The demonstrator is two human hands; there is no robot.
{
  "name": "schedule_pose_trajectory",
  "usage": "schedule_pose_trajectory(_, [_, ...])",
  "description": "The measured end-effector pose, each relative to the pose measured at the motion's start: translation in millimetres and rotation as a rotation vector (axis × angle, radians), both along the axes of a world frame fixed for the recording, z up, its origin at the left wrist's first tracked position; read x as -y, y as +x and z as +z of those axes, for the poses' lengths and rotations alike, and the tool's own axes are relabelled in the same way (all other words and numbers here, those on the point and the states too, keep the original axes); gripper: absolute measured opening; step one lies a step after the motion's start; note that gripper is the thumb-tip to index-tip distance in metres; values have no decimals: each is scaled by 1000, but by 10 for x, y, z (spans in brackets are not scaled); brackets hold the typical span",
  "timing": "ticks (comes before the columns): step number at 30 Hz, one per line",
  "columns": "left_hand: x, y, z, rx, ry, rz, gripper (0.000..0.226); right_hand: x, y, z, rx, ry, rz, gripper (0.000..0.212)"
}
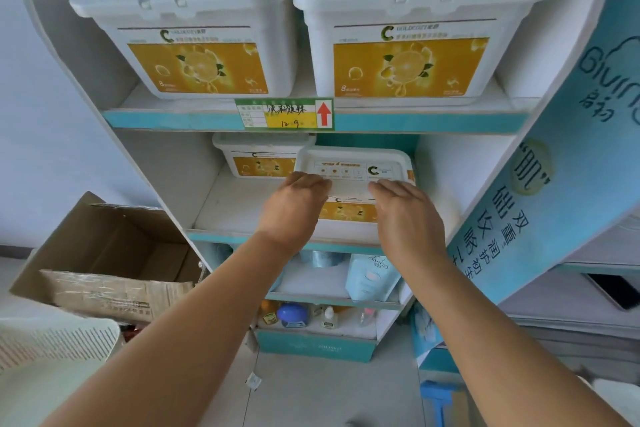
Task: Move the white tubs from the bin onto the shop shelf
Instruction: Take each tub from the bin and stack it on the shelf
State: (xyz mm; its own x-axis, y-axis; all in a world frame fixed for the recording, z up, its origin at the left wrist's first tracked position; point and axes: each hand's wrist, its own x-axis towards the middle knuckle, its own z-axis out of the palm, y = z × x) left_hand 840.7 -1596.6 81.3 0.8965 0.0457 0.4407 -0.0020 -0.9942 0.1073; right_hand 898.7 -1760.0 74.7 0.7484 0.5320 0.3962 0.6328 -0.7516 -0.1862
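white tub (353,166) | yellow citrus label | lid on | on shelf (221,215)

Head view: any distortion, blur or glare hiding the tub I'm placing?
Head view: wide-angle bends the shelf edges; the tub under the left hand and right hand is soft, its small print unreadable; light is even, without glare.
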Motion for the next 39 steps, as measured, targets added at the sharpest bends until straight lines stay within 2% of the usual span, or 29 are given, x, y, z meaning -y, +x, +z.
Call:
schedule_pose_trajectory(4, [124, 258, -79, 46, 39, -96, 29, -21, -15, -96, -38, -29, -32, 50])
schedule_pose_trajectory(7, [122, 412, -148, 97, 47, -136, 28, -49, 56, -139, -15, -34, -90, 49])
schedule_pose_trajectory(11, [126, 571, -131, 138, 80, -124, 28, -80, 211, -156, -11, -71, -101, 64])
schedule_pose_trajectory(14, [128, 708, -125, 140, 84, -103, 30, -112, 371, -179, 12, -73, -121, 66])
schedule_pose_trajectory(19, [117, 957, -59, 15, 77, -14, 24, -168, 595, -137, -115, -150, -107, 59])
schedule_pose_trajectory(23, [137, 1020, -21, -49, 76, 35, 17, -190, 670, -121, -121, -199, -119, 60])
schedule_pose_trajectory(26, [145, 993, -60, -86, 126, 48, 30, -183, 655, -112, -167, -213, -133, 66])
schedule_pose_trajectory(29, [204, 812, -89, -220, 177, 82, 59, -149, 552, -80, -221, -192, -127, 73])
schedule_pose_trajectory(31, [282, 604, -66, -307, 152, 111, 71, -103, 402, -34, -237, -179, -101, 80])
schedule_pose_trajectory(36, [505, 5, 55, -423, 65, 134, 74, 147, -133, 123, -309, -189, -12, 83])
schedule_pose_trajectory(39, [700, -351, 120, -449, 43, 114, 72, 383, -474, 178, -356, -214, -29, 81])
